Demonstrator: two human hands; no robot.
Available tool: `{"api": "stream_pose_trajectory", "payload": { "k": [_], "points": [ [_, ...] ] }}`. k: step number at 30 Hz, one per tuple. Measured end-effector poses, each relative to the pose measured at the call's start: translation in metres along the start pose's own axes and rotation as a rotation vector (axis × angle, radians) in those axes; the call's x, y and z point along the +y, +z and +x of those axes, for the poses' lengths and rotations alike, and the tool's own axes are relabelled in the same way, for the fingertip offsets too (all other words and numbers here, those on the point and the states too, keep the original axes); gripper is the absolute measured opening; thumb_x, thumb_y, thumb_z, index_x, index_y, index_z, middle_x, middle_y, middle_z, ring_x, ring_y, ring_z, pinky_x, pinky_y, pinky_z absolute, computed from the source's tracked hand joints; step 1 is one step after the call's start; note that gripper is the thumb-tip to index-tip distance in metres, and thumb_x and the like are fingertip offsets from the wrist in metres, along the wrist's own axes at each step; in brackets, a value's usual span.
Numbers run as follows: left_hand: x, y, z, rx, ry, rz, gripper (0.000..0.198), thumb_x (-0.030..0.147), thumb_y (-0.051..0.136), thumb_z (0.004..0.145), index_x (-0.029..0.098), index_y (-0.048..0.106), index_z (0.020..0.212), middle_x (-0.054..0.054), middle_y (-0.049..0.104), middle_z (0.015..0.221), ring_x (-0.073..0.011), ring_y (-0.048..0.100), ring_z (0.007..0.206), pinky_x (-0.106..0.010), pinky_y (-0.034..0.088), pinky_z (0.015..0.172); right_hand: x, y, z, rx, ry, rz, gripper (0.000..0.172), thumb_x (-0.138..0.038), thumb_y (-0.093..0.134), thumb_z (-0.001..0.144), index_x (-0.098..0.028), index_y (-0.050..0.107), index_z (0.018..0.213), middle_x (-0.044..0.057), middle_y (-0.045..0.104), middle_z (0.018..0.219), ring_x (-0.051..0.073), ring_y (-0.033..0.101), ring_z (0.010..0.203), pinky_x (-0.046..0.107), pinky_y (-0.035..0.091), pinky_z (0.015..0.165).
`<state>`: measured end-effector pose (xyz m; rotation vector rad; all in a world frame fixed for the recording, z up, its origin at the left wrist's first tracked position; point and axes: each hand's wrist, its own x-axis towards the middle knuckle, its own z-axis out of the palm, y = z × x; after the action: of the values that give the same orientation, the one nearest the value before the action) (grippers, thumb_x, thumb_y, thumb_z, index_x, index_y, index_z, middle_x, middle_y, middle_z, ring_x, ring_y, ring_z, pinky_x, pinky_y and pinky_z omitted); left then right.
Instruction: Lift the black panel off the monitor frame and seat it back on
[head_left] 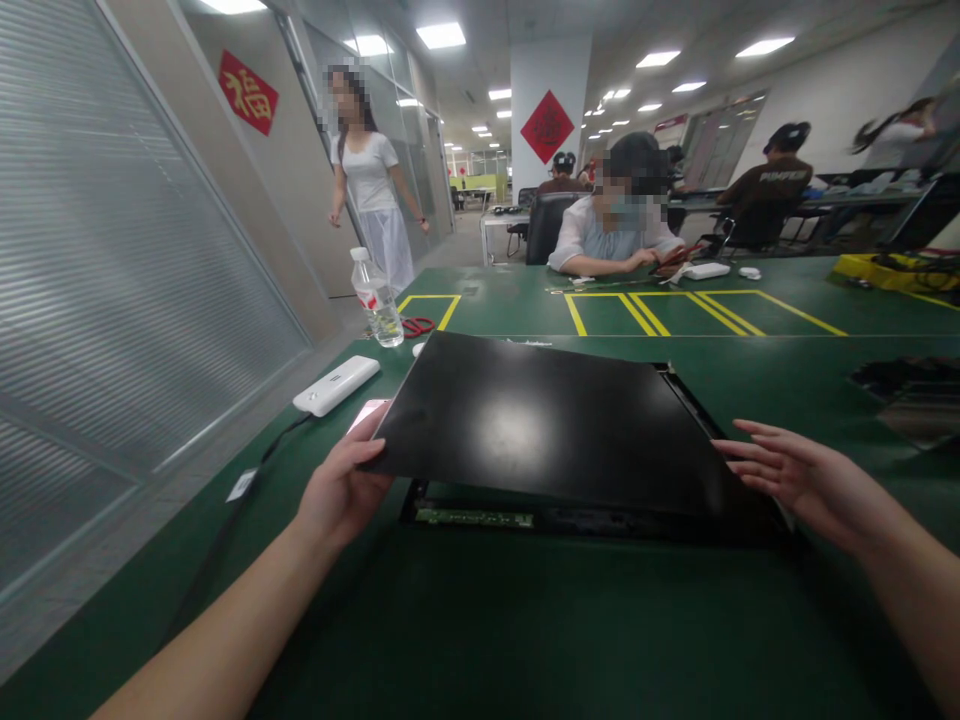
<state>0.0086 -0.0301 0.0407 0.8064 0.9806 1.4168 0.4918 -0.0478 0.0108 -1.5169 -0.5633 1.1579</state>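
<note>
A thin black screen panel (525, 420) lies tilted, its left side raised above a black frame (585, 522). Along the frame's near edge, a green circuit strip (472, 518) shows under the panel. My left hand (345, 480) grips the panel's left edge, thumb on top and the other fingers below. At the right edge, my right hand (787, 475) has its fingers stretched out and apart, with the fingertips at or against the panel's side. Whether they touch it I cannot tell. The panel hides most of the frame.
On the green table (510, 630) stand a water bottle (377, 300), red-handled scissors (418, 326) and a white power bank (337, 386) with a black cable. Dark sheets (919, 395) lie to the right. A masked person (615, 225) sits opposite; another person (371, 180) walks at left.
</note>
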Motion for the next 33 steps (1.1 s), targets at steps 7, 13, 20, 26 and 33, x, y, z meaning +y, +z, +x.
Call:
{"api": "stream_pose_trajectory", "payload": {
  "k": [7,13,20,26,33],
  "points": [
    [-0.002,0.001,0.000,-0.020,0.032,0.002,0.042,0.019,0.083,0.063,0.022,0.088,0.104,-0.005,0.085,0.112,-0.0275,0.075,0.102,-0.028,0.061,0.075,0.003,0.003,0.004,0.023,0.045,-0.057,0.041,-0.016,0.067,0.071,-0.024,0.066,0.111,0.014,0.083,0.094,0.024,0.079,0.075,0.029,0.063,0.064],
    [-0.004,-0.001,0.001,-0.014,0.027,0.008,0.039,0.018,0.084,0.063,0.024,0.089,0.102,-0.003,0.086,0.109,-0.0275,0.076,0.100,-0.028,0.061,0.075,0.003,0.001,0.003,0.020,0.025,-0.116,0.040,-0.020,0.071,0.070,-0.024,0.068,0.109,0.013,0.083,0.094,0.023,0.078,0.075,0.028,0.062,0.064],
    [-0.006,-0.003,0.001,-0.058,0.012,0.035,0.044,0.020,0.085,0.066,0.023,0.087,0.110,-0.003,0.085,0.116,-0.0282,0.075,0.107,-0.026,0.060,0.076,0.000,0.002,-0.001,0.084,-0.004,-0.120,0.033,-0.020,0.070,0.068,-0.023,0.068,0.101,0.012,0.083,0.090,0.020,0.076,0.074,0.023,0.058,0.059],
    [-0.008,-0.003,0.001,-0.096,-0.018,0.071,0.053,0.023,0.085,0.068,0.024,0.083,0.121,-0.004,0.081,0.129,-0.0331,0.070,0.123,-0.030,0.059,0.084,0.001,0.004,0.000,0.101,-0.034,-0.085,0.033,-0.021,0.072,0.064,-0.021,0.067,0.097,0.016,0.082,0.089,0.011,0.052,0.049,0.019,0.040,0.041],
    [-0.013,-0.007,0.002,-0.117,-0.043,0.096,0.063,0.026,0.086,0.069,0.022,0.078,0.131,-0.006,0.076,0.140,-0.0353,0.064,0.133,-0.032,0.059,0.090,0.006,0.000,0.004,0.096,-0.095,-0.104,0.033,-0.026,0.074,0.064,-0.021,0.065,0.095,0.020,0.081,0.092,0.009,0.038,0.043,0.021,0.030,0.036]
  ]
}}
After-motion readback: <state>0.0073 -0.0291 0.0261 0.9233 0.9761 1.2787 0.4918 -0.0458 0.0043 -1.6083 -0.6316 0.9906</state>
